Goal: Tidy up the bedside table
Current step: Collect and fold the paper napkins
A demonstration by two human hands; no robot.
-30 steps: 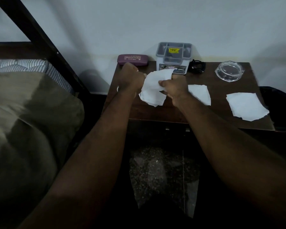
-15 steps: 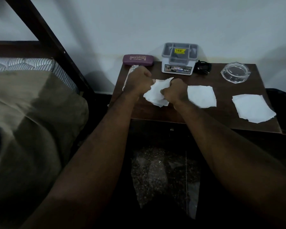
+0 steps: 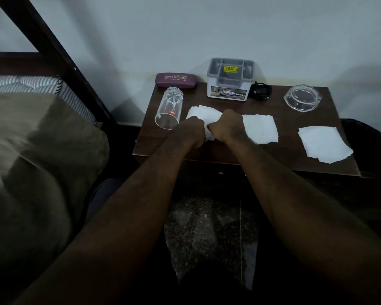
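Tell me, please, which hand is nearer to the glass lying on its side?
Left. The left hand is close beside the glass; the right hand lies farther right, across the tissue.

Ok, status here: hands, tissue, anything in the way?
Left hand and right hand both grip the crumpled tissue. Flat tissue and far tissue lie to its right. Glass on its side beside left hand.
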